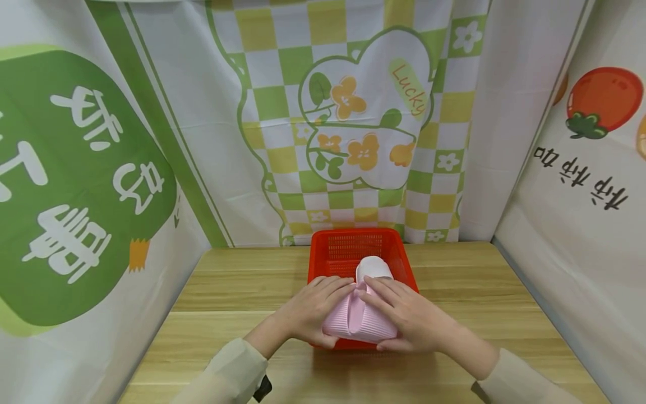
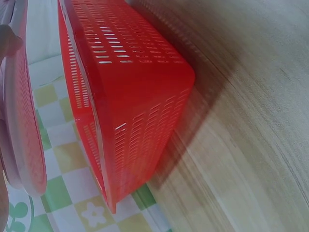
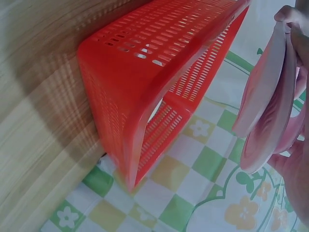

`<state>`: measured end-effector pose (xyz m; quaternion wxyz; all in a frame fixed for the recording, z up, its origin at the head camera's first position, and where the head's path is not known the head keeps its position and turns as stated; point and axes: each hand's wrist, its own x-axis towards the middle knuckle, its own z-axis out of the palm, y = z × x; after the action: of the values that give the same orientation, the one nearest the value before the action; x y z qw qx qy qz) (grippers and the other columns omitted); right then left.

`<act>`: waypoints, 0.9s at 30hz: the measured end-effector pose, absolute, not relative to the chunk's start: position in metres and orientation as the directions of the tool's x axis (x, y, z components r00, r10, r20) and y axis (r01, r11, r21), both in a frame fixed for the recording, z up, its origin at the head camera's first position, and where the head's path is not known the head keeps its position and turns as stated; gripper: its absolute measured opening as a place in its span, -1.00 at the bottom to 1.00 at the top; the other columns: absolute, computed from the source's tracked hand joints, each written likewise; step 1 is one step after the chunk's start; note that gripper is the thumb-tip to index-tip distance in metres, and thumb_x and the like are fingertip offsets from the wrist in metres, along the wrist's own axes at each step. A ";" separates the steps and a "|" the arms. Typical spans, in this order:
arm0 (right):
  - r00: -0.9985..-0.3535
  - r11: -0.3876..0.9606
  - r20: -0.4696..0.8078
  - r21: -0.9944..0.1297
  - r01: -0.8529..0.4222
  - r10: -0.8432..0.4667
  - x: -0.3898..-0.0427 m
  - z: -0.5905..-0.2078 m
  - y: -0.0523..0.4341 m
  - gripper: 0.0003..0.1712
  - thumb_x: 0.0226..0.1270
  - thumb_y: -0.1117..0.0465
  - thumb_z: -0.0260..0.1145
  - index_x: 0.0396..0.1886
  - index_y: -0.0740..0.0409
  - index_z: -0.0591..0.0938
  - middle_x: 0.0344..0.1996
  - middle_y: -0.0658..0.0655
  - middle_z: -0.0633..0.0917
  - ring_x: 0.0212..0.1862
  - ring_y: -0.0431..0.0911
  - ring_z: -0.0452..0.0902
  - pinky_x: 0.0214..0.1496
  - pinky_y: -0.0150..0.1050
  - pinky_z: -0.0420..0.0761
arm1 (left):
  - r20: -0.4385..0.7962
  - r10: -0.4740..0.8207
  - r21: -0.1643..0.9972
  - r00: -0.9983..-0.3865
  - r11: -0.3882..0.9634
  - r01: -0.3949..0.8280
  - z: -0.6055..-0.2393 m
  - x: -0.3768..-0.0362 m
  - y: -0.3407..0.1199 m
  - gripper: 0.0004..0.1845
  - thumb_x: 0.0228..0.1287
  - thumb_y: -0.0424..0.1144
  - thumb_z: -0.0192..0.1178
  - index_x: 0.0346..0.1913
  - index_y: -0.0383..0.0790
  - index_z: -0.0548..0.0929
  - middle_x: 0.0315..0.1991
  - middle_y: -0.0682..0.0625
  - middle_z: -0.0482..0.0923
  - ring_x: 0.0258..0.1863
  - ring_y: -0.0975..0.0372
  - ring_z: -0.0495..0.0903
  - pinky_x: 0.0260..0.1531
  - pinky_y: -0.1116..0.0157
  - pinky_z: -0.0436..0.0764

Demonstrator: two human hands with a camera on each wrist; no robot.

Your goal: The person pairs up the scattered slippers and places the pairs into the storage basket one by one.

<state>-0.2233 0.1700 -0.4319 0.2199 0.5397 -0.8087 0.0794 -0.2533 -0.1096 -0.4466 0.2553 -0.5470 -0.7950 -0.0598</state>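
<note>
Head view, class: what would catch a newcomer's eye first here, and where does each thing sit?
The bright red basket stands out first, at the middle of the wooden table near the checked backdrop. Over its near edge, the left hand and right hand together hold a pair of pink slippers, ribbed soles outward. Behind, the green-and-yellow flower cloth fills the wall.

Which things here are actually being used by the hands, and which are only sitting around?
In use: pink slippers, held together by left hand and right hand over the red basket.

Just around: wooden table, checked flower backdrop, side banners.
</note>
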 end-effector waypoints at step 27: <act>-0.183 0.341 0.533 0.215 -0.915 -0.826 -0.225 -0.431 0.161 -0.01 -0.14 -0.10 0.54 0.29 0.29 0.43 0.24 0.36 0.46 0.22 0.16 0.40 0.18 0.02 0.48 | 0.488 0.841 -0.206 -0.235 0.372 0.905 -0.447 -0.253 -0.109 0.05 -0.22 0.23 0.31 0.33 -0.36 0.32 0.24 -0.18 0.41 0.19 0.07 0.39 0.15 0.16 0.40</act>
<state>-0.2247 0.1606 -0.4312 0.2918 0.5688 -0.7652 0.0762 -0.2532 -0.1092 -0.4474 0.2689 -0.5570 -0.7835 -0.0596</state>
